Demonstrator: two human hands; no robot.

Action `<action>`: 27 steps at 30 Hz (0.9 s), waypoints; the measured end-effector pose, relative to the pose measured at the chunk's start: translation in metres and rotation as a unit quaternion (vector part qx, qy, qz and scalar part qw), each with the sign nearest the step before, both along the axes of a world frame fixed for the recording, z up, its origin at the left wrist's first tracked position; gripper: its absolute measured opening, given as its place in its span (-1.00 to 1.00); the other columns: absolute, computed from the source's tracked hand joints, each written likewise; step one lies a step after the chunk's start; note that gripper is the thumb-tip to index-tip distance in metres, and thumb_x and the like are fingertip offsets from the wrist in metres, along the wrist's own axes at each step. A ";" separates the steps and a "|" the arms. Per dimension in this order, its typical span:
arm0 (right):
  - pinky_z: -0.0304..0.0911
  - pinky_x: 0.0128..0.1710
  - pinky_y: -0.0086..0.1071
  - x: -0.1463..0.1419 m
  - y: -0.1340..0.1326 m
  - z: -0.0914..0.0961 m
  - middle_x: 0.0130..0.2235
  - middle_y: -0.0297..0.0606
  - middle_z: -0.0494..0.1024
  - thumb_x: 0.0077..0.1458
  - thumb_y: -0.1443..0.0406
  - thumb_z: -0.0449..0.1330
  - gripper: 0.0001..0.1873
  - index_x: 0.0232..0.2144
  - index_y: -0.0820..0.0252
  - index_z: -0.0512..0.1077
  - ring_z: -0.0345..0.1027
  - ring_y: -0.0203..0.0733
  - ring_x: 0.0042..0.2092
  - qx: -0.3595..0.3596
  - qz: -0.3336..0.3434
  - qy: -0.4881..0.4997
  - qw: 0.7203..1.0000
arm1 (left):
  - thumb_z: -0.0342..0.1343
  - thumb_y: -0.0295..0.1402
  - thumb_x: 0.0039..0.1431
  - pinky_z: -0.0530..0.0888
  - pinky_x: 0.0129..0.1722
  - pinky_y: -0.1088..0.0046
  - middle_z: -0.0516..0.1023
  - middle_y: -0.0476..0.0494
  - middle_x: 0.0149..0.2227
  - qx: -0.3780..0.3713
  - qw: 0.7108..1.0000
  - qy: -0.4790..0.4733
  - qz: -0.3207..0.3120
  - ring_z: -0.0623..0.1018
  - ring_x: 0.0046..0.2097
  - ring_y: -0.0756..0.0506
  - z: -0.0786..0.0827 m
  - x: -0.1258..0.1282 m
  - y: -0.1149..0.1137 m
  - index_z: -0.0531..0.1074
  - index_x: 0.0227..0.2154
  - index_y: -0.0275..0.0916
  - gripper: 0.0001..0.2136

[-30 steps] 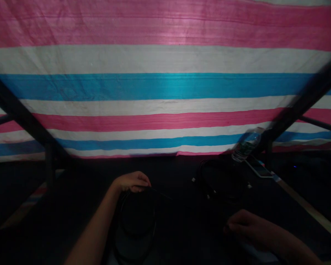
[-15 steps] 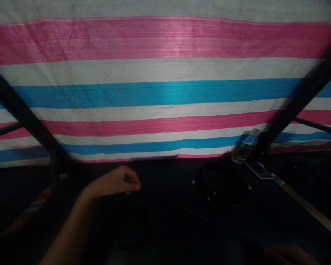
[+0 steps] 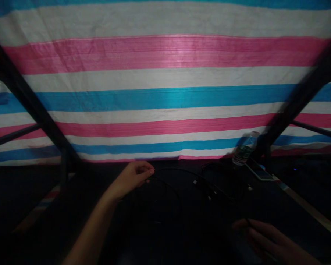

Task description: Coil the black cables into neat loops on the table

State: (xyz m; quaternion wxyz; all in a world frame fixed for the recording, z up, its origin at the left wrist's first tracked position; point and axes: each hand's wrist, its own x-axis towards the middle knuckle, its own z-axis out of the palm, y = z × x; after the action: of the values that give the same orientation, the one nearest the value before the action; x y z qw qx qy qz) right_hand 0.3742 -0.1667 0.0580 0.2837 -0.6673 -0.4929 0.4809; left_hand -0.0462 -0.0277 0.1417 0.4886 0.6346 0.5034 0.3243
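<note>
Left hand: The left hand [image 3: 134, 176] is curling nearly shut near the middle of the counter's far edge, its fingertips pinching a thin black cable [image 3: 165, 180].

Right hand: The right hand [image 3: 270, 239] is hovering low near the counter's near right corner, only partly open, with its fingers [image 3: 260, 232] loosely bent. A dark cable end [image 3: 247, 221] is showing right at the fingers, but the shadow hides whether they are gripping it.

Cable: The thin black cable is running right from the left hand in a long, loose arc across the dark counter [image 3: 264, 208], and its lower loops are fading into shadow.

Cable bundle: A second coil of black cable [image 3: 212, 173] is lying toward the far right of the counter, with small white connector ends [image 3: 194, 182] showing along it.

Bottle and phone: A clear plastic water bottle [image 3: 244, 151] with a dark label is standing near the far right edge, and a smartphone [image 3: 259, 173] is lying flat just beside its base.

Surroundings: A pink, white and blue striped tarpaulin [image 3: 165, 55] is hanging beyond the counter, with dark metal struts [image 3: 30, 99] slanting across it. A tan strip [image 3: 311, 211] is running along the counter's right edge.
</note>
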 end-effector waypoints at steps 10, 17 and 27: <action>0.01 -0.59 -0.53 -0.109 0.067 0.106 -0.48 -0.39 0.27 0.20 -0.11 0.13 -0.27 0.23 0.22 0.36 0.09 -0.38 -0.52 0.156 0.113 0.093 0.977 | 0.03 -0.14 0.27 0.40 -0.46 0.48 0.55 -0.10 -0.38 0.050 0.997 -0.004 -0.052 0.56 -0.38 -0.08 0.022 0.037 -0.016 0.31 -0.31 -0.22 -0.77; 0.25 -0.43 -0.47 -0.122 0.086 0.139 -0.43 -0.28 0.49 0.30 0.19 0.04 -0.52 0.19 0.17 0.44 0.33 -0.28 -0.40 0.313 0.206 -0.050 0.926 | 0.05 -0.15 0.26 0.23 -0.50 0.51 0.39 0.05 -0.56 0.174 0.983 0.061 -0.014 0.36 -0.50 0.00 0.043 0.033 -0.022 0.40 -0.29 -0.22 -0.77; 0.38 -0.33 -0.37 -0.040 0.081 0.130 -0.24 -0.21 0.68 0.16 0.12 0.21 -0.62 -0.04 0.10 0.62 0.49 -0.14 -0.29 0.283 0.219 -0.134 0.924 | 0.26 -0.14 0.09 0.45 -0.28 0.45 0.66 -0.13 -0.30 0.153 0.984 0.080 -0.037 0.57 -0.26 -0.11 0.030 -0.002 -0.019 0.64 -0.25 -0.23 -0.72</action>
State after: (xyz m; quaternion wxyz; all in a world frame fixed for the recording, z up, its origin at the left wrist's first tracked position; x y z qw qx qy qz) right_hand 0.3338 -0.0855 0.1884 0.2796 -0.4932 -0.7755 0.2778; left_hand -0.0483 -0.0467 0.1714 0.3556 0.7440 0.4614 0.3273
